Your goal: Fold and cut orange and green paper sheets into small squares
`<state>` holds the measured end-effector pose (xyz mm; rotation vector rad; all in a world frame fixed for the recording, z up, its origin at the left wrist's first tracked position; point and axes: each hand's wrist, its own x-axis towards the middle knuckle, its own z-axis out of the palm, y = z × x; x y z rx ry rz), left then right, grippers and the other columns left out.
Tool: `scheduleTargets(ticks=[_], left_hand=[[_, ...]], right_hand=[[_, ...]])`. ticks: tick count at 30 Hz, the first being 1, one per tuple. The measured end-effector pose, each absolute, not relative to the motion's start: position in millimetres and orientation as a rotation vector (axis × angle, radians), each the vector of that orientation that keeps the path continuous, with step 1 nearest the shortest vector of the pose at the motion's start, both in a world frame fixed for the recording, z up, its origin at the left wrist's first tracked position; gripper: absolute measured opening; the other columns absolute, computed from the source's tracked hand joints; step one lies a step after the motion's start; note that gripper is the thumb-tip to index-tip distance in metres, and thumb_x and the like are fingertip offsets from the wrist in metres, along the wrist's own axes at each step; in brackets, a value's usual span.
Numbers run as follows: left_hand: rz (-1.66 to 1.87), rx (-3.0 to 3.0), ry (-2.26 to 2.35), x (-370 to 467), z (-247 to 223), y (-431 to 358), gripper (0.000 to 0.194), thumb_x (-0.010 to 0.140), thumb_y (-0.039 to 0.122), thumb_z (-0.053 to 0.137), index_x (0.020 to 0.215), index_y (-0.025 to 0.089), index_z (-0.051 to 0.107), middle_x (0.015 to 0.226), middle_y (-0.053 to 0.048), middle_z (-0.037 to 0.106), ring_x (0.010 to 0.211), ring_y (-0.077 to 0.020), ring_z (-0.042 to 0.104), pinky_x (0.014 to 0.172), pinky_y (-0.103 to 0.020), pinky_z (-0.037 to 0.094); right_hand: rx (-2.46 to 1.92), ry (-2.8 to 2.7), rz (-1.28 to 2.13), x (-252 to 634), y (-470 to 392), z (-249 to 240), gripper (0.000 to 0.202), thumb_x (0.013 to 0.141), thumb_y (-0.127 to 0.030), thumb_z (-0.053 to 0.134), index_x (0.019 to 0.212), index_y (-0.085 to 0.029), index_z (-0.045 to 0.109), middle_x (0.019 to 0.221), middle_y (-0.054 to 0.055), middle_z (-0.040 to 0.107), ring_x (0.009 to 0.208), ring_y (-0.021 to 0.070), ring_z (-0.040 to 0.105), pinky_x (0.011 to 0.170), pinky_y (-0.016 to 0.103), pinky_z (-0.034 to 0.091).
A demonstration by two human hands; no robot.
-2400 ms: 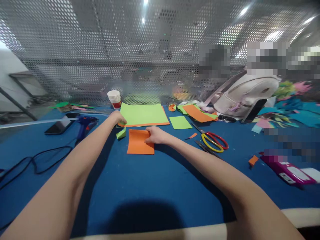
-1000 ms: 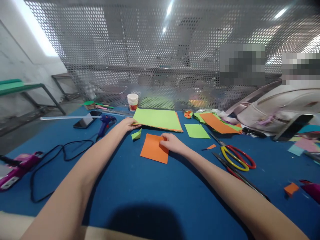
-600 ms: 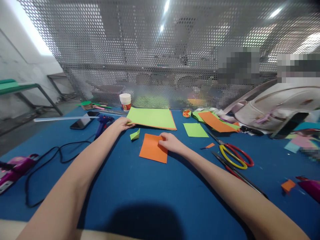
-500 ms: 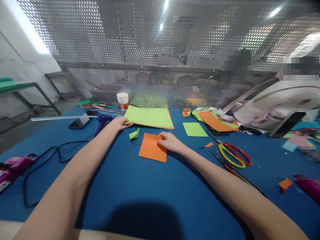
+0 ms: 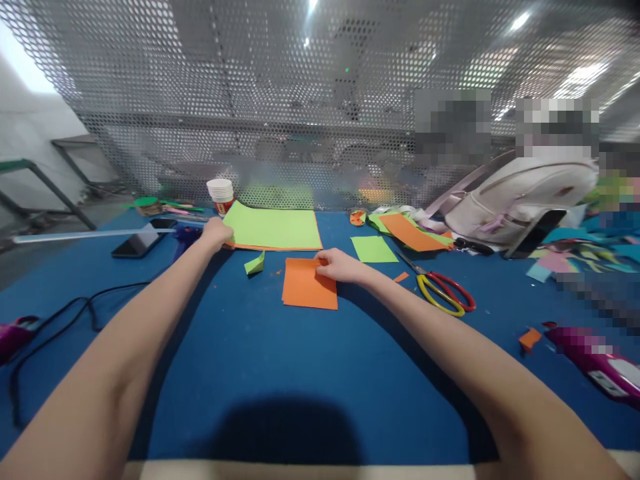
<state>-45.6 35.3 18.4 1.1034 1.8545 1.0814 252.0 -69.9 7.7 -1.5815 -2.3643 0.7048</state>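
Note:
My left hand (image 5: 218,233) is closed on the near left corner of a stack of large green sheets (image 5: 275,229), with orange showing at its edges. My right hand (image 5: 337,265) rests at the upper right corner of the orange square papers (image 5: 309,287), its thumb and fingers pinched on that corner. Between the two stacks lies a small folded green piece (image 5: 255,265). Farther right, a green square (image 5: 374,249) lies flat near the scissors (image 5: 443,290) with red and yellow handles.
Paper cups (image 5: 221,193), a phone (image 5: 144,240), a blue glue gun (image 5: 186,237) and its black cable are at left. At right are orange and green scraps (image 5: 415,232), a backpack (image 5: 525,193), another phone (image 5: 536,233) and a magenta tool (image 5: 595,360).
The view has shifted to the right. The orange squares have turned a little under my right hand, and a second layer shows at their edge. My left hand stays at the large stack's corner.

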Motion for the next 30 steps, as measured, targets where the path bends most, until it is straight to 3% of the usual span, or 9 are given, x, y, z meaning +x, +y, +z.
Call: scheduleTargets(ticks=[5,8,10,12,15,18,24,27,30], left_hand=[[1.082,1.366,2.125,-39.5,33.9,13.9,0.042,0.069,0.007,0.076,0.108,0.009,0.058,0.130,-0.022,0.054,0.126,-0.0419,0.047,0.091,-0.046,0.050],[1.183,1.579,2.036,-17.9,41.6,-7.2,0.038,0.069,0.006,0.071,0.104,0.017,0.058,0.145,-0.015,0.044,0.144,-0.0374,0.023,0.103,-0.039,0.041],[1.174,1.684,1.620,4.9,43.9,-22.9,0.026,0.074,0.014,0.069,0.098,0.017,0.060,0.144,-0.012,0.047,0.143,-0.0346,0.027,0.105,-0.035,0.039],[1.068,1.655,1.413,30.5,41.4,-38.0,0.029,0.077,0.022,0.069,0.104,0.020,0.060,0.132,-0.008,0.059,0.128,-0.0258,0.049,0.098,-0.030,0.044],[0.914,1.510,1.261,63.3,29.1,-56.3,0.043,0.070,0.015,0.071,0.111,0.020,0.059,0.096,-0.005,0.071,0.092,-0.0194,0.068,0.078,-0.027,0.051],[0.872,1.356,1.240,81.0,14.2,-66.9,0.038,0.067,0.005,0.064,0.102,0.018,0.058,0.068,-0.001,0.065,0.065,-0.0169,0.066,0.063,-0.025,0.050],[0.953,1.120,1.241,90.5,-0.8,-72.7,0.023,0.065,0.005,0.058,0.081,0.021,0.053,0.072,-0.002,0.067,0.072,-0.0176,0.070,0.067,-0.026,0.054],[0.991,1.049,1.229,93.0,-3.8,-74.9,0.021,0.065,0.007,0.056,0.080,0.022,0.051,0.076,-0.002,0.068,0.077,-0.0176,0.071,0.069,-0.026,0.055],[1.026,0.996,1.194,93.9,-5.8,-77.4,0.023,0.063,0.008,0.056,0.081,0.022,0.050,0.077,-0.001,0.068,0.076,-0.0163,0.071,0.068,-0.024,0.055]], right_hand=[[-1.594,-2.315,0.668,266.4,-67.5,9.2,0.034,0.093,-0.036,0.060,0.121,-0.017,0.059,0.121,0.009,0.061,0.103,0.0220,0.062,0.086,0.043,0.054],[-1.556,-2.283,0.643,270.0,-68.6,12.1,0.031,0.092,-0.036,0.061,0.116,-0.016,0.061,0.116,0.008,0.063,0.100,0.0211,0.063,0.085,0.042,0.054],[-1.506,-2.263,0.636,270.4,-70.8,15.6,0.022,0.091,-0.029,0.061,0.108,-0.014,0.063,0.108,0.006,0.066,0.096,0.0193,0.063,0.083,0.038,0.052],[-1.454,-2.245,0.633,269.3,-74.2,19.1,0.017,0.088,-0.019,0.058,0.102,-0.013,0.065,0.100,0.005,0.068,0.090,0.0172,0.063,0.078,0.031,0.050],[-1.411,-2.233,0.614,268.1,-79.1,21.1,0.023,0.085,-0.016,0.052,0.103,-0.013,0.066,0.097,0.004,0.070,0.086,0.0149,0.063,0.072,0.026,0.047],[-1.439,-2.232,0.526,277.6,-79.6,19.1,0.029,0.089,-0.024,0.050,0.114,-0.016,0.064,0.107,0.004,0.070,0.092,0.0148,0.063,0.077,0.026,0.047],[-1.822,-2.123,0.020,354.8,-60.0,17.1,0.033,0.092,-0.028,0.055,0.121,-0.014,0.060,0.132,0.016,0.057,0.127,0.0278,0.046,0.105,0.042,0.035],[-2.102,-1.985,-0.214,399.4,-45.0,16.3,0.037,0.092,-0.034,0.060,0.124,-0.015,0.057,0.134,0.013,0.054,0.122,0.0291,0.051,0.102,0.052,0.041],[-2.319,-1.904,-0.314,430.1,-31.0,14.4,0.039,0.092,-0.037,0.060,0.125,-0.017,0.056,0.128,0.010,0.057,0.110,0.0244,0.060,0.091,0.047,0.052]])
